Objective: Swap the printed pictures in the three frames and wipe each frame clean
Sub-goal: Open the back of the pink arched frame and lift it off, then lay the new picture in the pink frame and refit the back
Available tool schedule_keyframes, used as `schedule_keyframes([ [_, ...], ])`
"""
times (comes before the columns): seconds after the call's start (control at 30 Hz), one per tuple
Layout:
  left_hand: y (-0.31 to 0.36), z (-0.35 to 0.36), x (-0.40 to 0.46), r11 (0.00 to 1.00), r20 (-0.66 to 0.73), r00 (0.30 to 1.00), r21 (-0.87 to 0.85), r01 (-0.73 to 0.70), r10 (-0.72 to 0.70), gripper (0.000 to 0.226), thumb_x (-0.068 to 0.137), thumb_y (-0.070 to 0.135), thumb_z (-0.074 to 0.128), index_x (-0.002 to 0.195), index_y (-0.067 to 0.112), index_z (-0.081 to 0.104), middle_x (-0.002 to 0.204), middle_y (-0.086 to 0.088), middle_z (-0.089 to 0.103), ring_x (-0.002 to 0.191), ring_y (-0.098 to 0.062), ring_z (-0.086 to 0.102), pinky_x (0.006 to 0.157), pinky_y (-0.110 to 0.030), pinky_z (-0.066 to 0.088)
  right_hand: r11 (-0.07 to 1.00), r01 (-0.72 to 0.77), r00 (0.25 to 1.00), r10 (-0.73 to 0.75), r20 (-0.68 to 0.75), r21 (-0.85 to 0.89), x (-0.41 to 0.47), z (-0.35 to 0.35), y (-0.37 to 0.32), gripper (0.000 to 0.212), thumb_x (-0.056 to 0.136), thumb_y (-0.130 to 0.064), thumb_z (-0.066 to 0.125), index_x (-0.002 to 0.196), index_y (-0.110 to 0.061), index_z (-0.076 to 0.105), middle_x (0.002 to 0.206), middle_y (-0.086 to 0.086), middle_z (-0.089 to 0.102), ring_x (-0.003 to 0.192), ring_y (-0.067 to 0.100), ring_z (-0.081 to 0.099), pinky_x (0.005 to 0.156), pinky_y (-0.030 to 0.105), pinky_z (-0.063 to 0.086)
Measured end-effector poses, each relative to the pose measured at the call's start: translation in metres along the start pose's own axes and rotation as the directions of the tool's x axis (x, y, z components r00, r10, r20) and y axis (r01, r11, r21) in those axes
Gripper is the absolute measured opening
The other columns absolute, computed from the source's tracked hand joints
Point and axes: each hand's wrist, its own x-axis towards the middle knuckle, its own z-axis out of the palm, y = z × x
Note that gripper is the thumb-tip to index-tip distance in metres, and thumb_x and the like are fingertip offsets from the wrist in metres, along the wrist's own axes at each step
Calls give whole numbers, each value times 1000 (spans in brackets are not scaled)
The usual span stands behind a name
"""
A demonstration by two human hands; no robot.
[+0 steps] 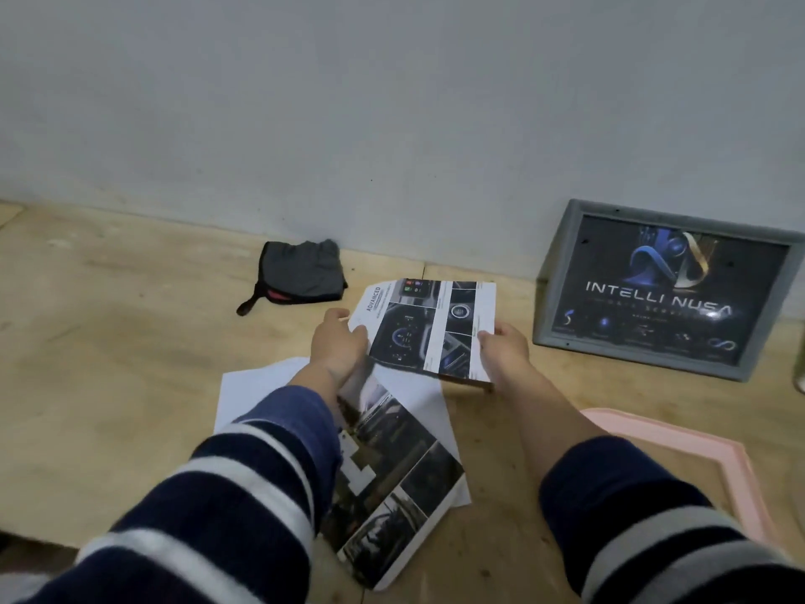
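Above wooden floor (130, 364), both hands' fingers (488, 337) pinch printed picture (429, 326).

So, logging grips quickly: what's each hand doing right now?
Left hand: pinching the printed picture.
Right hand: pinching the same picture's other edge.

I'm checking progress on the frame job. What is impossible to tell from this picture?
- Third frame: not seen in the head view; only the grey frame and pink frame show.
- Pink frame: cut off by the right edge and the right sleeve.
- Lower print: partly hidden by the left sleeve.
- Held print: small text unreadable.
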Motion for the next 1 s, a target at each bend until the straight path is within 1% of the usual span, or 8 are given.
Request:
schedule_keyframes([
  [0.1, -5, 2, 14, 983, 74, 992, 146, -110, 100, 48, 88, 29, 60, 133, 19, 47, 126, -10, 59, 109, -29, 57, 94, -39, 47, 1000, -4, 1000, 4, -29, 0, 14, 12, -4, 27, 100, -6, 40, 119, -12, 57, 106, 3, 63, 74, 15, 59, 54, 21, 43],
  [0.27, -4, 8, 21, 834, 152, 974, 505, -222, 167, 59, 87, 50, 58, 141, 32, 41, 149, 0, 33, 133, -27, 28, 105, -44, 29, 990, 40, 997, -48, -55, -137, 26, 24, -18, 35, 100, -8, 40, 133, -12, 47, 128, 7, 59, 91, 21, 57, 68, 27, 45],
  [0.33, -3, 12, 23, 815, 176, 972, 533, -229, 158, 59, 88, 51, 56, 142, 33, 40, 151, 0, 26, 134, -28, 24, 105, -44, 25, 970, 69, 996, -81, -40, -233, 29, 26, -20, 41, 99, -11, 45, 139, -15, 39, 132, 6, 54, 103, 25, 58, 70, 27, 44],
  [0.5, -6, 10, 21, 819, 193, 972, 531, -218, 134, 53, 93, 42, 49, 144, 38, 35, 155, 3, 18, 134, -27, 20, 99, -39, 22, 820, 114, 984, -172, -51, -561, 25, 26, -17, 56, 90, -16, 57, 141, -23, 33, 137, 10, 38, 126, 31, 37, 100, 41, 35],
  [0.63, -13, -3, 16, 840, 115, 982, 508, -190, 153, 52, 93, 11, 40, 140, 34, 43, 149, 2, 30, 128, -26, 26, 87, -34, 20, 707, 171, 964, -265, -33, -686, 3, 24, 1, 64, 88, -15, 59, 145, -24, 30, 138, 9, 34, 127, 28, 31, 100, 40, 32],
  [0.8, -30, -35, -10, 818, 4, 992, 565, -107, 127, 49, 94, 8, 35, 136, 31, 46, 144, -1, 39, 131, -27, 31, 100, -42, 26, 630, 242, 948, -317, 41, -738, -30, 32, 25, 53, 92, -17, 53, 141, -24, 36, 136, 7, 37, 124, 26, 35, 100, 39, 34],
  [0.9, -48, -45, -37, 809, -1, 998, 585, -44, 55, 42, 97, 26, 45, 138, 26, 41, 147, -4, 35, 133, -29, 29, 102, -43, 26, 583, 314, 936, -322, 142, -749, -53, 33, 39, 50, 92, -19, 50, 140, -23, 37, 137, 8, 38, 125, 28, 36, 102, 40, 33],
  [1.0, -65, -45, -54, 761, 51, 998, 646, -62, 38, 60, 90, 49, 55, 139, 21, 36, 149, -5, 30, 134, -31, 29, 105, -48, 26, 539, 383, 915, -333, 227, -750, -69, 34, 49, 51, 92, -24, 50, 141, -22, 37, 139, 7, 38, 125, 28, 35, 101, 39, 33],
])
